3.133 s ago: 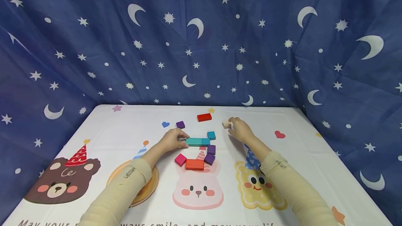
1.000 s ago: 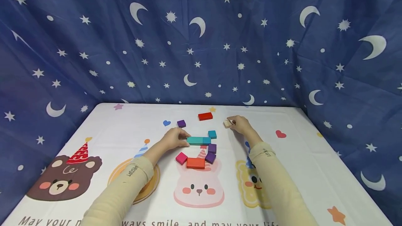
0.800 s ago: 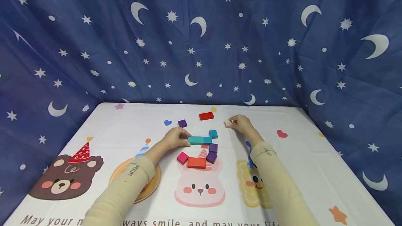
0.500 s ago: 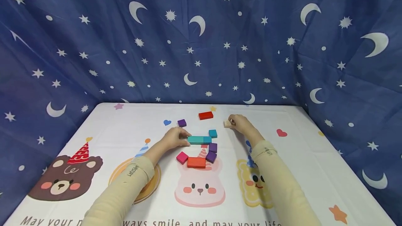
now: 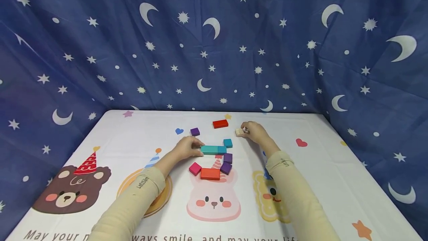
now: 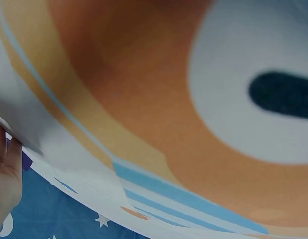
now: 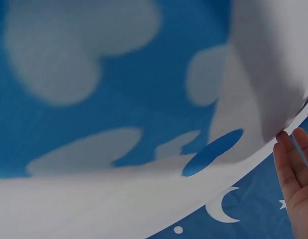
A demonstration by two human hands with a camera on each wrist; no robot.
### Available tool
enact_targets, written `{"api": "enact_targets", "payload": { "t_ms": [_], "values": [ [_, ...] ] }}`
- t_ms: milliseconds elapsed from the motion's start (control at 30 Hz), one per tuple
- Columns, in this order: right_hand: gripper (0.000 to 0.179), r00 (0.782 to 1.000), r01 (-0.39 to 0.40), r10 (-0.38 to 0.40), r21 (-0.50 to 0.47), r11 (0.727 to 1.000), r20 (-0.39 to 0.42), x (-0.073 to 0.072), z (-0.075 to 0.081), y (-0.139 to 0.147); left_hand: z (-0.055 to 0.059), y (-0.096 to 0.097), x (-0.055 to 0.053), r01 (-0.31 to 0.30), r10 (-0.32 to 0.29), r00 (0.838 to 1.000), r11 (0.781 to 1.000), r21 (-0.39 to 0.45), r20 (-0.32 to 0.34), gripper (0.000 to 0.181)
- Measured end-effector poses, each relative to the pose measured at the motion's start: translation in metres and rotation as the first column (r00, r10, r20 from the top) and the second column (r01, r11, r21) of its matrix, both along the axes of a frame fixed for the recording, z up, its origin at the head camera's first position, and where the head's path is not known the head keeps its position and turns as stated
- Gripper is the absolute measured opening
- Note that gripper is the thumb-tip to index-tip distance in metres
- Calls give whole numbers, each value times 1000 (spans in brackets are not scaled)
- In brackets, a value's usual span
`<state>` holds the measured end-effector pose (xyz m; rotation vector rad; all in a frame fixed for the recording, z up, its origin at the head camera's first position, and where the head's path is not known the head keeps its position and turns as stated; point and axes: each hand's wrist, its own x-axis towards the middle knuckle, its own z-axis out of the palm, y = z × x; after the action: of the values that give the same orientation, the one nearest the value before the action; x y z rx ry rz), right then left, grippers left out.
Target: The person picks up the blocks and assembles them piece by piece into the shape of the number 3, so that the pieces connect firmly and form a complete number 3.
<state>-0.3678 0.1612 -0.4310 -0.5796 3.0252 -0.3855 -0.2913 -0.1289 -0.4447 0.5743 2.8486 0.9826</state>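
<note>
My left hand (image 5: 186, 148) pinches the left end of a long teal block (image 5: 208, 150), thumb on the near side and fingers on the far side. A shorter blue-teal block (image 5: 222, 150) lies end to end with it. Farther back and right, my right hand (image 5: 255, 132) holds the right side of a small pale wooden block (image 5: 239, 132) between thumb and fingers. Each wrist view catches its hand only at the edge: the left hand (image 6: 7, 174) at the left, the right hand (image 7: 295, 184) at the right, with the held blocks out of sight.
A teal cube (image 5: 227, 143), two purple blocks (image 5: 227, 158), an orange-red block (image 5: 210, 174) and a pink block (image 5: 195, 168) curve round the near right. Behind lie a purple block (image 5: 195, 131) and a red block (image 5: 220, 124). A starry blue curtain (image 5: 214, 66) hangs beyond the printed tablecloth (image 5: 334, 181).
The pale wooden block has slid slightly left, with my right hand's fingers at its right side. My left hand stays at the teal block, and the other blocks keep their places.
</note>
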Motion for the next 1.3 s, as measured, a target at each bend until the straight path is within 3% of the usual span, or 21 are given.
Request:
{"api": "enact_targets", "payload": {
  "t_ms": [367, 667, 1300],
  "values": [
    [29, 998, -60, 59, -74, 995, -7, -1, 0, -15, 2, 2, 1, -13, 13, 1000, 1000, 2, 18, 33],
    [30, 988, -155, 155, -84, 984, 4, -3, -1, -26, 1, 1, 1, -11, 11, 1000, 1000, 9, 6, 32],
    [28, 978, -200, 203, -68, 977, 43, -3, 1, -39, 1, 1, 1, -6, 6, 1000, 1000, -8, 3, 32]
  ]
}}
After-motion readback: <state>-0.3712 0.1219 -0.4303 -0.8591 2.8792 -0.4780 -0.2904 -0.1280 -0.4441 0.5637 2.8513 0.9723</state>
